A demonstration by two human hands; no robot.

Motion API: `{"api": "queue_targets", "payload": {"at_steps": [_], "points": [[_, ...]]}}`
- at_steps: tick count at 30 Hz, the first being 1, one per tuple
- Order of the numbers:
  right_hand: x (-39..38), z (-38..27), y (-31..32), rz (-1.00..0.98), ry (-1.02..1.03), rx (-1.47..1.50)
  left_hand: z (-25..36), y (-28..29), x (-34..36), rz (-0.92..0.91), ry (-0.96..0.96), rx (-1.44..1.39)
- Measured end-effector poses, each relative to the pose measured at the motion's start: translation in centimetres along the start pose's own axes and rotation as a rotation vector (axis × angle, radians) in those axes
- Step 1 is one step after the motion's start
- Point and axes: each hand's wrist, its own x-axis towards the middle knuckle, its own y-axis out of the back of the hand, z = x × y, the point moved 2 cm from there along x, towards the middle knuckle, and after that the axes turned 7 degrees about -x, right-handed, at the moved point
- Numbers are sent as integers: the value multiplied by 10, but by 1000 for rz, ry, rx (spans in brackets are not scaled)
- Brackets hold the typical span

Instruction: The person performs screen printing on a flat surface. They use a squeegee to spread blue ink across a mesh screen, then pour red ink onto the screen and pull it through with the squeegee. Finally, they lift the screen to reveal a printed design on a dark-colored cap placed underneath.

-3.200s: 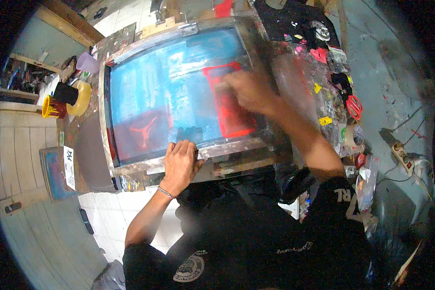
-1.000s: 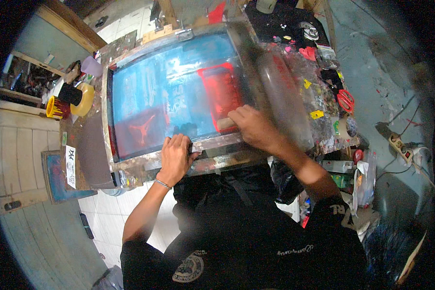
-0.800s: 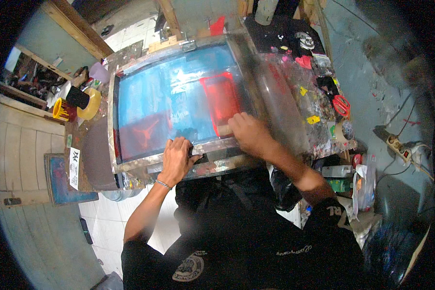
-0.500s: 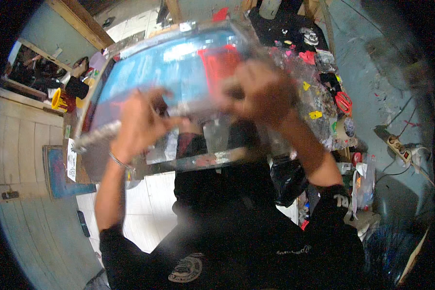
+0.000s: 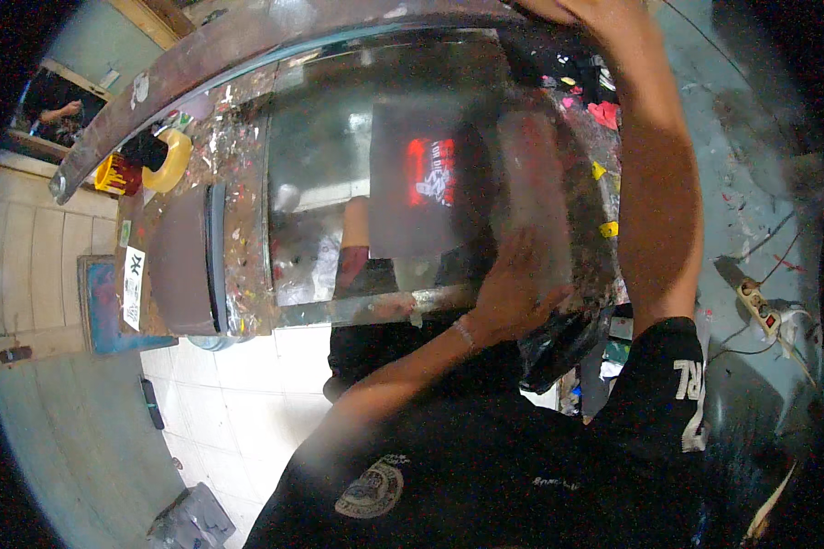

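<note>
My right hand (image 5: 554,11) is high at the top right, fingers on the raised screen frame (image 5: 201,57), which is tilted up across the upper view. Beneath lies a glass panel (image 5: 311,119) on the worktable, with a dark fabric piece (image 5: 403,233) bearing a red and white print. My left hand (image 5: 513,284) reaches rightward, low beside the fabric, at a hazy clear strip (image 5: 531,156) along the glass's right side. Its fingers are blurred, so whether it grips anything is unclear.
Left on the worktable are a yellow tape roll (image 5: 165,165), yellow container (image 5: 110,174) and brown padded board (image 5: 178,265). Coloured scraps (image 5: 602,114) litter the right side. A power strip (image 5: 755,306) with cables is right; a framed screen (image 5: 110,311) stands by the door (image 5: 37,256).
The screen frame has swung up and away, uncovering the glass and printed fabric. My right hand has risen with it; my left hand has left the frame and moved down and right.
</note>
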Motion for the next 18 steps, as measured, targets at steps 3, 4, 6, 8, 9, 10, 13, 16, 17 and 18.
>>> {"api": "queue_targets", "payload": {"at_steps": [3,4,6,8,9,10,13,16,17,18], "points": [[2,-3,6,28,-22,-28,0,36,9,-20,-6,-41],[7,-5,8,-58,-75,-15,-13,51,-1,-5,22,67],[15,-6,8,-122,-89,5,-45,81,-32,83,133,329],[17,5,2,-91,-24,41,-62,109,-75,-62,295,510],[17,3,-2,-107,-42,38,-62,120,-95,-75,339,513],[18,1,1,-116,-64,23,-60,131,-111,-87,368,514],[21,7,5,-90,-102,34,-38,158,-171,-50,436,529],[24,2,-3,-73,-182,88,-14,155,-248,401,640,377],[28,-3,-10,-90,-222,60,-10,150,-274,628,722,312],[29,-3,-6,-97,-270,5,-12,142,-292,773,856,374]]}}
